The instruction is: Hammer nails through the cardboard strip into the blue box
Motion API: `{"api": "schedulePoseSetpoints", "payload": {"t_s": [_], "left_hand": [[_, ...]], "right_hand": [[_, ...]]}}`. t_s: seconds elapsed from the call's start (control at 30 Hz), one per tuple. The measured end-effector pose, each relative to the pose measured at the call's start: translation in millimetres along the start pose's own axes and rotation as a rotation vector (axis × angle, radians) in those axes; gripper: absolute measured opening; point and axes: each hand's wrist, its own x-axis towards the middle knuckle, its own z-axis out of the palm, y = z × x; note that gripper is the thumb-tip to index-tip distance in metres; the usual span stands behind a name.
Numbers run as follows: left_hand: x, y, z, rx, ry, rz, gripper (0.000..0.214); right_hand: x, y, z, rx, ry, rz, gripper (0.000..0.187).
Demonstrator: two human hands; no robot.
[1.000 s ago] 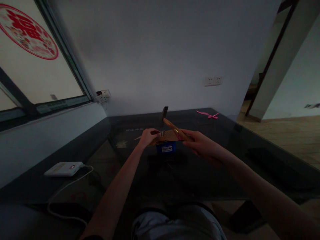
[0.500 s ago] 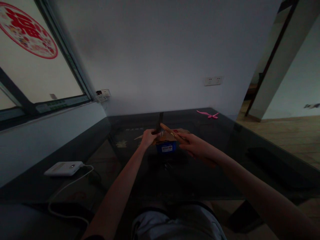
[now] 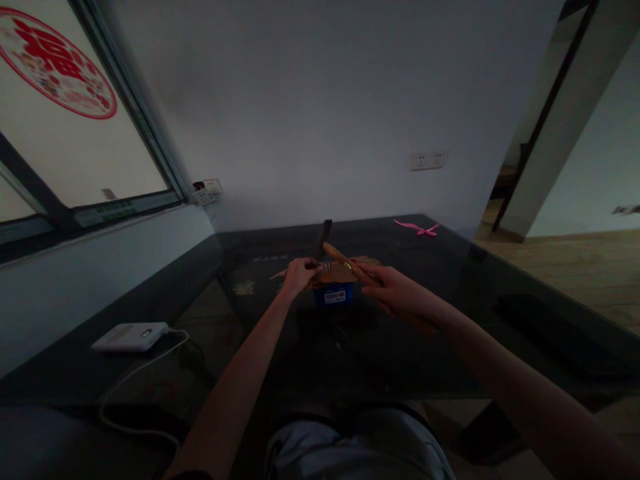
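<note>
In my right hand (image 3: 395,290) is a hammer (image 3: 339,255) with a wooden handle and a dark head, its head end raised toward the left. Below it, a brown, ragged-edged board (image 3: 340,273) lies across a blue box (image 3: 334,293) with a white label. Several thin dark nails (image 3: 327,267) stand upright in a row on the board. Beside the left end of this row, my left hand (image 3: 299,275) has its fingers pinched together; whatever is between the fingertips is hidden. The hammer head is just behind and above those fingertips.
A white power bank (image 3: 131,337) with a white cable (image 3: 145,365) lies on the dark glossy table (image 3: 300,360) at left. A pink ribbon (image 3: 420,230) is at the far right corner. Pale scraps (image 3: 244,288) lie left of my left hand. Behind the table rises a wall (image 3: 320,133).
The hammer head has shifted slightly up and to the right, away from my left fingers. My left hand stays pinched at nearly the same spot.
</note>
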Motion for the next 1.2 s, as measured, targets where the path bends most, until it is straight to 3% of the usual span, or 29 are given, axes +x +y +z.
{"api": "schedulePoseSetpoints", "payload": {"t_s": [0.23,0.47,0.53,0.67,0.73,0.8,0.87,0.97,1.2], "left_hand": [[2.3,-3.9,2.0,-0.045,0.003,0.013,0.015],[3.4,-7.1,-1.2,-0.109,-0.017,0.08,0.02],[0.6,-2.3,-6.9,-0.154,0.036,0.113,0.026],[-22.0,21.7,-19.7,-0.118,0.3,0.3,0.026],[-41.7,34.0,-18.7,-0.101,0.309,0.423,0.018],[-62.2,39.9,-10.3,-0.086,0.157,0.559,0.016],[-78.9,37.6,1.9,-0.04,-0.108,0.681,0.018],[-91.1,24.7,16.3,0.079,-0.383,0.728,0.018],[-90.2,12.8,18.5,0.167,-0.571,0.684,0.015]], "right_hand": [[-15.0,5.0,-8.6,0.174,0.112,-0.006,0.058],[-26.2,46.9,-0.9,0.511,0.3,-0.022,0.068],[-24.1,62.3,1.5,0.638,0.326,-0.05,0.068],[-18.2,86.3,4.2,0.858,0.363,-0.104,0.056],[-16.7,92.6,5.0,0.93,0.376,-0.108,0.048],[-16.4,96.0,5.3,0.982,0.378,-0.104,0.043],[-16.5,98.1,5.3,1.009,0.368,-0.101,0.04],[-16.4,101.0,5.5,1.02,0.351,-0.095,0.036],[-13.4,110.4,6.9,1.01,0.352,-0.099,0.033]]}}
